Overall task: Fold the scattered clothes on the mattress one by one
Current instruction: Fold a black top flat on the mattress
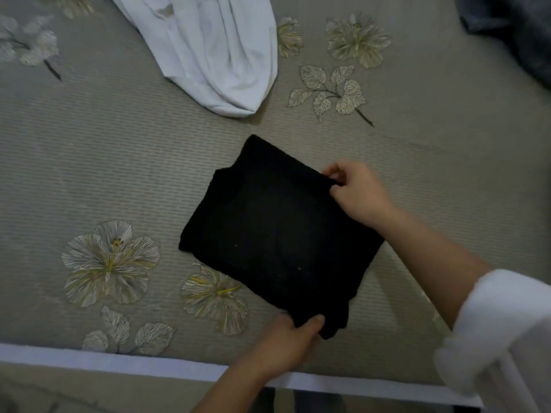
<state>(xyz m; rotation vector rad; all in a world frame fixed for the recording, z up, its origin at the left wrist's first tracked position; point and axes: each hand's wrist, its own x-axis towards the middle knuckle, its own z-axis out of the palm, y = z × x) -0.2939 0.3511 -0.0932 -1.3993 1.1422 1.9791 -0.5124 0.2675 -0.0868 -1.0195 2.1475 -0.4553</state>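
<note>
Centre of the mattress [89, 162], one item in hand: black garment [277, 234], folded to a compact rectangle and lying flat, turned on the diagonal so that one corner points far and another points near, toward me. Long axis: I judge it to run from far left to near right, though the dark cloth hides its layers. Right hand [360, 195]: clamped in a pinch on the far right edge, arm coming in from the right in a white sleeve [501, 338]. Left hand [286, 344]: gripping the near corner, thumb on top, fingers out of sight beneath. Both hands sit on the right-hand side, well apart, with the bulk of the cloth lying to their left; any last fold or lift would, I judge, carry it that way. Further stock, unfolded: white garment [214, 55], crumpled, beyond the black piece and nearer my right hand; dark garment [518, 31], far right corner, partly cut off. White bed edge [89, 357] runs along the near side.
</note>
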